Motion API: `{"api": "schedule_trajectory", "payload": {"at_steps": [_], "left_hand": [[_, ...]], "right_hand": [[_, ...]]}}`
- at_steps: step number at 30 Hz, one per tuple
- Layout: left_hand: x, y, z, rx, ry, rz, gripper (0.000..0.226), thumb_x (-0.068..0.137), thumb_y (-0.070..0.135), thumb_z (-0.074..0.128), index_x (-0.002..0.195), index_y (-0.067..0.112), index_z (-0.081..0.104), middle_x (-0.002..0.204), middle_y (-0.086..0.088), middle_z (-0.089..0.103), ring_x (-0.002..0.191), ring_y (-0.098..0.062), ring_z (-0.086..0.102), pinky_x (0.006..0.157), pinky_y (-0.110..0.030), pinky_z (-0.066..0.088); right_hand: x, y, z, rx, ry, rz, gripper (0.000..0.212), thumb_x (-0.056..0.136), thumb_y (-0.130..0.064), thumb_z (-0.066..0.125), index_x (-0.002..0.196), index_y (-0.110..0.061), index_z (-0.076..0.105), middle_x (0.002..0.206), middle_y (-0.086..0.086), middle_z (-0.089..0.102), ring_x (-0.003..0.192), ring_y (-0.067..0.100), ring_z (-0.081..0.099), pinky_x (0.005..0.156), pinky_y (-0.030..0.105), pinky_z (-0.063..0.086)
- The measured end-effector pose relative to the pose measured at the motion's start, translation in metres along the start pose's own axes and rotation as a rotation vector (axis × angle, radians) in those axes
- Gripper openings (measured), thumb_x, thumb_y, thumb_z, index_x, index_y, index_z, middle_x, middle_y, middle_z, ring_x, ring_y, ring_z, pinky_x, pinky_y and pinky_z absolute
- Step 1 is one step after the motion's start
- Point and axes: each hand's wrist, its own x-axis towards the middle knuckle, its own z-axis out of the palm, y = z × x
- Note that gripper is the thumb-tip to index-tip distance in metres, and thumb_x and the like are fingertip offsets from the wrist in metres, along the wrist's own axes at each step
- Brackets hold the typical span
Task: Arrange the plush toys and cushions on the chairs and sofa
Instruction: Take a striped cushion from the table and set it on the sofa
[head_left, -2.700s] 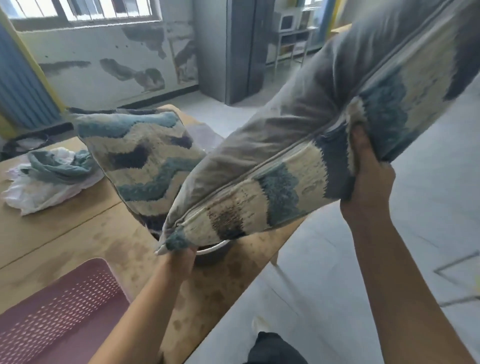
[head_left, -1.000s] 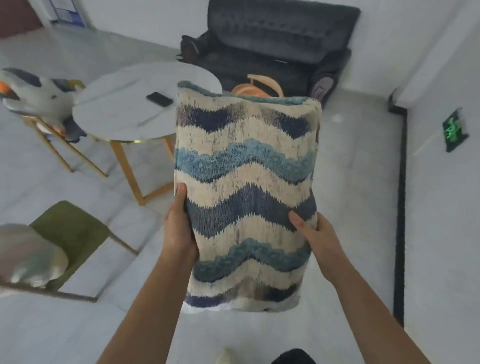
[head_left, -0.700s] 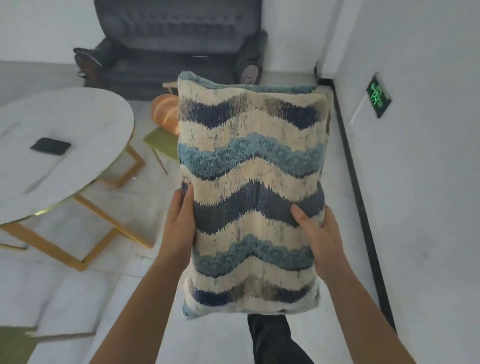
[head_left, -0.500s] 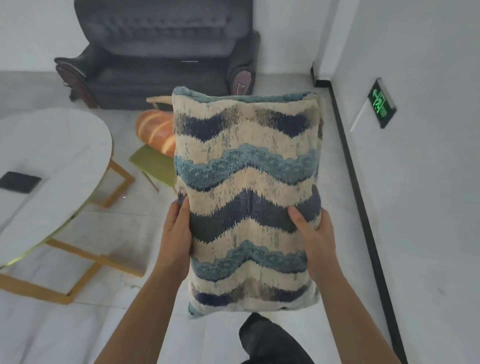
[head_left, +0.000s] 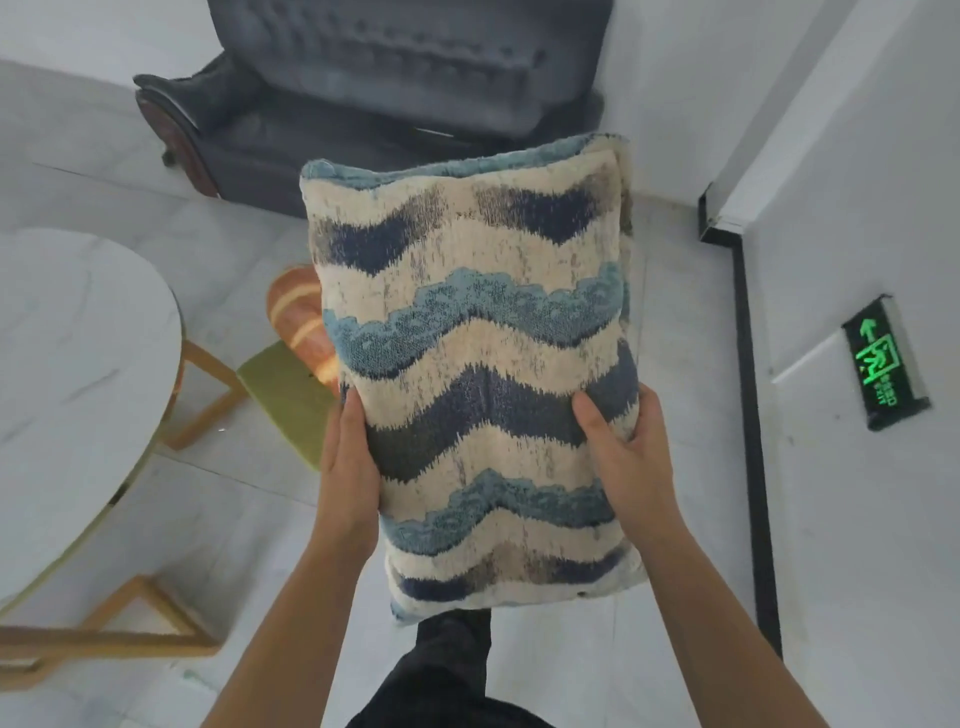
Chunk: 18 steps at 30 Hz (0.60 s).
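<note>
Slippage is the likeliest trouble: the cushion (head_left: 478, 374) is soft and held only by its lower sides, so it could sag or slide out if either grip eases before reaching the sofa (head_left: 395, 93) beyond the hands. It stands upright between them, the left hand (head_left: 350, 467) clasping its left edge and the right hand (head_left: 628, 462) gripping the right, thumb across the front

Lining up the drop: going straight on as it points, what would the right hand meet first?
Beyond the blue wavy cushion it holds, the right hand likely meets the dark grey tufted sofa; depth unclear.
</note>
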Motion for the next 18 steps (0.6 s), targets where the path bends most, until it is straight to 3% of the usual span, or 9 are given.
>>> {"api": "schedule_trajectory", "payload": {"at_steps": [3,8,12,18], "left_hand": [[0.082,0.025,0.043,0.04,-0.002,-0.012,0.076,0.082,0.09,0.045,0.145,0.048,0.051,0.151,0.015,0.054,0.142,-0.016,0.048,0.117,-0.052,0.037],[0.199,0.087,0.135,0.096,-0.099,0.006,0.077,0.081,0.092,0.041,0.143,0.048,0.053,0.149,0.015,0.055,0.141,-0.015,0.049,0.12,-0.051,0.034],[0.268,0.119,0.21,0.103,-0.174,0.036,0.069,0.084,0.086,0.04,0.135,0.043,0.059,0.138,0.01,0.064,0.13,-0.014,0.059,0.114,-0.049,0.042],[0.403,0.138,0.332,0.139,-0.108,0.034,0.073,0.081,0.085,0.041,0.136,0.039,0.058,0.134,0.007,0.067,0.125,-0.016,0.063,0.111,-0.051,0.047]], "right_hand": [[0.091,-0.023,0.014,0.008,0.0,0.016,0.061,0.089,-0.042,0.073,0.141,-0.023,0.048,0.124,-0.014,0.068,0.101,-0.009,0.068,0.081,0.015,0.058],[0.23,-0.068,0.016,0.054,0.081,0.003,0.051,0.094,-0.034,0.072,0.138,-0.023,0.05,0.121,-0.013,0.069,0.099,-0.007,0.069,0.082,0.017,0.058],[0.322,-0.081,0.011,0.116,0.167,0.024,0.052,0.094,-0.034,0.072,0.139,-0.022,0.05,0.122,-0.011,0.07,0.106,0.003,0.07,0.093,0.031,0.059],[0.51,-0.081,0.011,0.147,0.139,0.068,0.054,0.094,-0.034,0.073,0.141,-0.022,0.049,0.126,-0.008,0.068,0.113,0.008,0.068,0.102,0.043,0.057]]}}
